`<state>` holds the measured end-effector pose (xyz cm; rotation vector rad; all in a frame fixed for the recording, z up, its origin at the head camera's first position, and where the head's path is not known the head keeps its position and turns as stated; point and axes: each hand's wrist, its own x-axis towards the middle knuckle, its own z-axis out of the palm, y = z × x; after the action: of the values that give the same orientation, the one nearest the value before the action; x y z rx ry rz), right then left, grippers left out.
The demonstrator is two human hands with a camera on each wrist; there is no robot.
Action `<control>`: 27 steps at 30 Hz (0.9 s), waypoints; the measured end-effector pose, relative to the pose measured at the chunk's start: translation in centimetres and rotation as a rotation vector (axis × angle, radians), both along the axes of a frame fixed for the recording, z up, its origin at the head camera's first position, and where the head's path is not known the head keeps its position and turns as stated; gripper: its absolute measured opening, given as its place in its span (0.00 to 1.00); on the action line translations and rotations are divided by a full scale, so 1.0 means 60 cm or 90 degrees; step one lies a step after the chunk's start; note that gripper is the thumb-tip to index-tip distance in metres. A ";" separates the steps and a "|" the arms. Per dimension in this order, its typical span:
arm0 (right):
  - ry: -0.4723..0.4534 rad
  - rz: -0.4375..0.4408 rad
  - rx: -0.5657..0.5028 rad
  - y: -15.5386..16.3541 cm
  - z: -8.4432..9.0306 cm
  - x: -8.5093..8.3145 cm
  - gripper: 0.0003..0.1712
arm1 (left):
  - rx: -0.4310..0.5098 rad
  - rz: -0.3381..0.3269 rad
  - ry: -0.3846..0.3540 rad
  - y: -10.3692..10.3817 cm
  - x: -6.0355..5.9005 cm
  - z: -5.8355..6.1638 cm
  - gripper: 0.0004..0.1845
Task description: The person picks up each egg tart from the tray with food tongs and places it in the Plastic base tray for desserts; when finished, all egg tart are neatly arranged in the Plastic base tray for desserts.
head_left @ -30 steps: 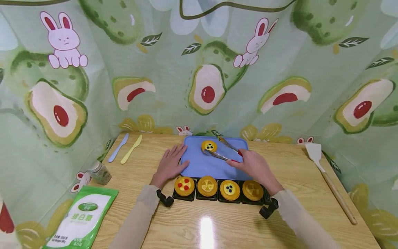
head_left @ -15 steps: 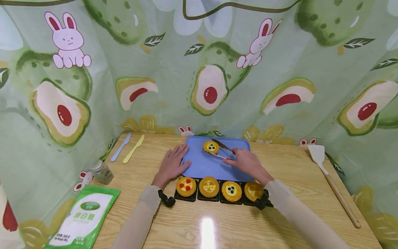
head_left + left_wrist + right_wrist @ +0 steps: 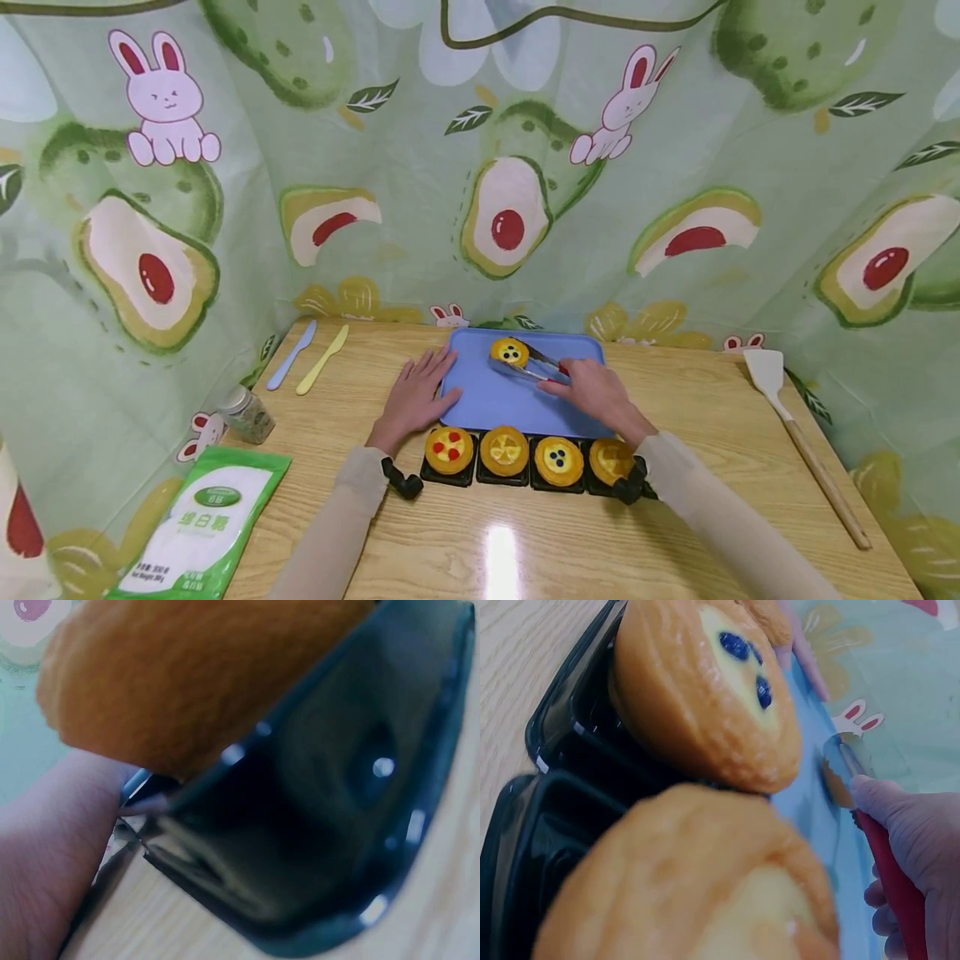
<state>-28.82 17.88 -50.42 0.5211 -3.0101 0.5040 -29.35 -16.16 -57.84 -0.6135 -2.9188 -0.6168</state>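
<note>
On the blue tray [image 3: 487, 400] a small tart with dark berries [image 3: 510, 351] sits near the far edge. My right hand [image 3: 588, 390] grips red-handled metal tongs [image 3: 538, 367], whose two arms lie on either side of that tart. My left hand [image 3: 416, 396] lies flat with straight fingers on the table, touching the tray's left edge. In front of the tray, several tarts stand in a row of black holders [image 3: 448, 450]. The right wrist view shows a berry tart [image 3: 712, 697], a plain tart [image 3: 682, 877] and the tongs' red handle [image 3: 889, 870] in my right hand [image 3: 919, 825].
A blue knife [image 3: 291, 354] and a yellow knife [image 3: 321, 358] lie at the far left. A small jar [image 3: 246, 413] and a green-white bag [image 3: 202, 521] sit at the near left. A wooden-handled spatula [image 3: 802, 442] lies at the right. Printed curtains close in the table.
My right hand has moved left and farther onto the tray, and the tongs have closed in around the berry tart, which now sits slightly nearer the far edge. The left hand has stayed put.
</note>
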 end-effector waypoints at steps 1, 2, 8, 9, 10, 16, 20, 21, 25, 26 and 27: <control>0.007 0.002 -0.002 0.000 0.001 0.001 0.32 | -0.002 0.001 -0.001 0.000 0.000 0.000 0.41; 0.014 0.003 -0.005 0.000 0.003 0.001 0.32 | -0.004 0.001 -0.002 0.000 -0.001 0.000 0.41; 0.030 0.003 -0.016 -0.001 0.020 0.004 0.32 | -0.006 0.000 0.001 -0.001 -0.004 -0.005 0.41; 0.027 0.001 -0.016 0.000 0.022 0.005 0.32 | -0.007 0.000 -0.001 -0.001 -0.004 -0.005 0.41; 0.025 -0.001 -0.015 0.001 0.023 0.007 0.32 | -0.007 0.000 -0.003 -0.001 -0.004 -0.006 0.41; 0.030 -0.007 -0.019 0.013 0.031 0.020 0.33 | -0.002 -0.001 -0.004 0.000 -0.002 -0.004 0.41; 0.039 -0.012 -0.016 0.023 0.041 0.037 0.34 | -0.008 0.002 -0.005 0.001 -0.001 -0.003 0.41; 0.041 -0.012 -0.015 0.026 0.044 0.042 0.34 | -0.011 0.003 -0.006 0.001 -0.001 -0.003 0.41; 0.043 -0.008 -0.006 0.037 0.057 0.067 0.33 | -0.009 0.003 -0.006 0.001 -0.001 -0.003 0.41; 0.044 -0.007 -0.005 0.040 0.060 0.073 0.33 | -0.006 0.002 -0.005 0.000 -0.001 -0.003 0.41; 0.046 -0.007 -0.002 0.043 0.064 0.081 0.33 | -0.004 0.001 -0.004 0.000 -0.001 -0.003 0.41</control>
<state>-23.98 20.46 -46.61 0.5100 -2.9419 0.4784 -29.43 -16.13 -58.04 -0.6117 -2.9269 -0.6114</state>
